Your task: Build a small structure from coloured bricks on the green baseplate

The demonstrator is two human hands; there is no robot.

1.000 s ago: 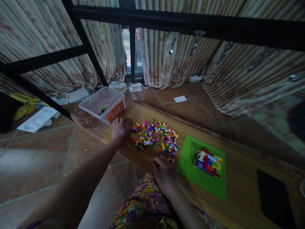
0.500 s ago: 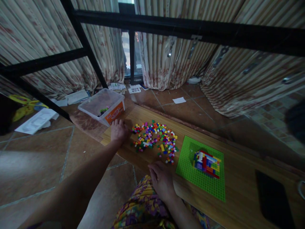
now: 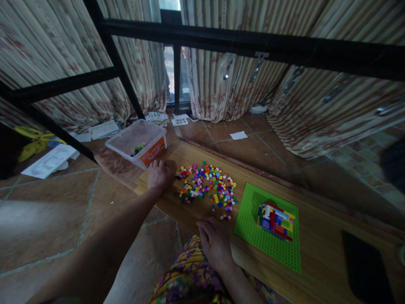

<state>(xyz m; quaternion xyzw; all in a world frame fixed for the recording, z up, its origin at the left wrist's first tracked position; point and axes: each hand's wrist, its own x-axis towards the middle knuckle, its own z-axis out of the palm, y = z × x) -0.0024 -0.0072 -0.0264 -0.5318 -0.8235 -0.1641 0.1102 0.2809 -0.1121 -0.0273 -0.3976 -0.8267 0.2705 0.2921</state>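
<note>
The left hand [image 3: 159, 175] is laid flat on the desk [image 3: 319, 236], grip open, a plastic box [image 3: 137, 142] just beyond it and loose bricks [image 3: 205, 187] just beside it. The right hand [image 3: 215, 242] is rested near them, grip loosely curled, nothing held.

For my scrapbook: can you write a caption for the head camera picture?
Two hands rest beside scattered colourful bricks near a green baseplate.

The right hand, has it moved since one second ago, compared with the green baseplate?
Yes. The right hand has drawn back from the loose bricks toward the near edge of the board, away from the green baseplate.
</note>
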